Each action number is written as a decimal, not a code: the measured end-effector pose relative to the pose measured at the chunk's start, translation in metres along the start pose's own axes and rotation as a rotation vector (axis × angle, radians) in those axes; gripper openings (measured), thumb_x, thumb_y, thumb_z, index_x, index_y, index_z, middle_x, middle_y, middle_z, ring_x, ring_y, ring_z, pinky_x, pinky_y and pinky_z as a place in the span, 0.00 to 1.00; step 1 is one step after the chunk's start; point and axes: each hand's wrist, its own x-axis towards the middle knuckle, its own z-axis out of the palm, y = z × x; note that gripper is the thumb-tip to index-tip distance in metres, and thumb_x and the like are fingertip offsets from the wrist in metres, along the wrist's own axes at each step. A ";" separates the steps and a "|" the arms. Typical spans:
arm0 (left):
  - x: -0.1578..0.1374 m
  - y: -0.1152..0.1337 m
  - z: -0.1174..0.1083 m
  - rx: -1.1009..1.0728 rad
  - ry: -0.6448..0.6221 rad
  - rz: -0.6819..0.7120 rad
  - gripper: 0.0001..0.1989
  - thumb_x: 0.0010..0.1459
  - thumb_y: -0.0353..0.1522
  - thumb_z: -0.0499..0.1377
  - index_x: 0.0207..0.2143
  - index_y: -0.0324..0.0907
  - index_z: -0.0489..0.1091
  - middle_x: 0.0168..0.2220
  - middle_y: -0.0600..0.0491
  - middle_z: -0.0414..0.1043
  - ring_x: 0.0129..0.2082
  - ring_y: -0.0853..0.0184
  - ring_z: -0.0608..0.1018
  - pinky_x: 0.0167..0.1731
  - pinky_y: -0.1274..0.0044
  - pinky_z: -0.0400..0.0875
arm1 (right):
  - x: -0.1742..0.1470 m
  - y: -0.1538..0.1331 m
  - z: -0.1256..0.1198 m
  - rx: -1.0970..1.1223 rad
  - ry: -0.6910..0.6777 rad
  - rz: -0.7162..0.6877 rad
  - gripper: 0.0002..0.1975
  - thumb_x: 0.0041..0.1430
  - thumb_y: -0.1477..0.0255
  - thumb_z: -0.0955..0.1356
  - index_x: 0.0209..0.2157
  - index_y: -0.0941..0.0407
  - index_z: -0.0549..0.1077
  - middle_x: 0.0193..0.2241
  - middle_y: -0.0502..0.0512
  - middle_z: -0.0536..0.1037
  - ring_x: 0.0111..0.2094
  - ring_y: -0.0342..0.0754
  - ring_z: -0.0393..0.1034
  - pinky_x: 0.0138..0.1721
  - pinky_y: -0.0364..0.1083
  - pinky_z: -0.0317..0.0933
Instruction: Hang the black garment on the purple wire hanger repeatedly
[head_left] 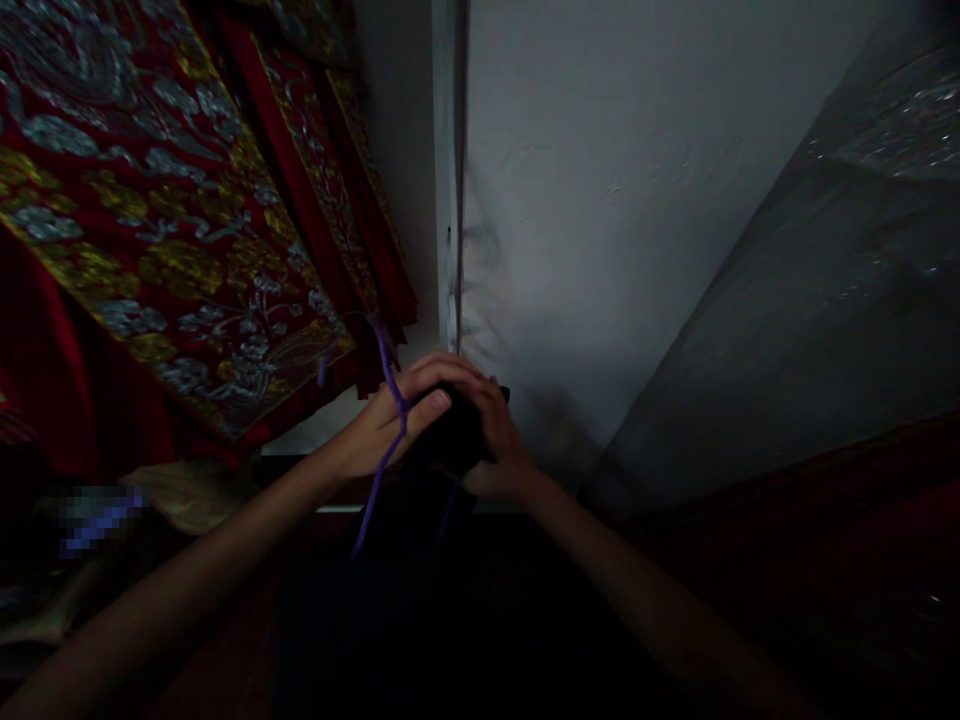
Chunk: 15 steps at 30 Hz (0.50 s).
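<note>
While the light around me is dim, I have the fingers of both hands bent round a dark object [463, 425], grasping it from its two sides; it sits between my palms, near the middle of the view, too black for me to tell what it is. My left hand [401, 408] lies along its left side, thumb laid against it and the other fingers arched over its far end; my right hand [496, 452] curves about the other side, its fingertips meeting those of the left; a small black end pokes out just beyond them. A purple cord [387, 362] crosses the back of my left hand and hangs down toward my dark clothing [450, 630]; to the left a red cloth [191, 225], embroidered in gold and silver, slants downward; ahead stands a pale wall [592, 190] with an upright strip [449, 170] along it; at the right, a translucent sheet [810, 300] slopes across the wall.
</note>
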 end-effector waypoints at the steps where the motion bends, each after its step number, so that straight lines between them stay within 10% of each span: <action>1: -0.001 -0.002 -0.002 -0.021 0.008 -0.016 0.20 0.70 0.44 0.48 0.51 0.43 0.74 0.54 0.44 0.71 0.56 0.59 0.73 0.59 0.67 0.63 | 0.001 0.003 -0.003 0.011 0.003 -0.039 0.54 0.46 0.55 0.75 0.68 0.51 0.46 0.63 0.65 0.59 0.67 0.65 0.51 0.68 0.68 0.44; 7: 0.001 0.010 -0.006 -0.126 -0.117 -0.037 0.23 0.67 0.48 0.52 0.51 0.42 0.74 0.61 0.40 0.67 0.63 0.52 0.68 0.63 0.61 0.59 | 0.006 0.007 -0.016 -0.097 0.037 -0.133 0.56 0.46 0.53 0.74 0.68 0.52 0.41 0.60 0.67 0.55 0.67 0.67 0.47 0.63 0.67 0.54; 15: -0.013 0.012 -0.022 -0.263 -0.181 -0.310 0.22 0.62 0.38 0.64 0.57 0.45 0.70 0.63 0.44 0.66 0.64 0.55 0.69 0.65 0.62 0.61 | 0.002 -0.007 -0.061 -0.286 -0.036 -0.015 0.43 0.43 0.55 0.76 0.58 0.55 0.62 0.50 0.64 0.62 0.51 0.62 0.62 0.51 0.58 0.64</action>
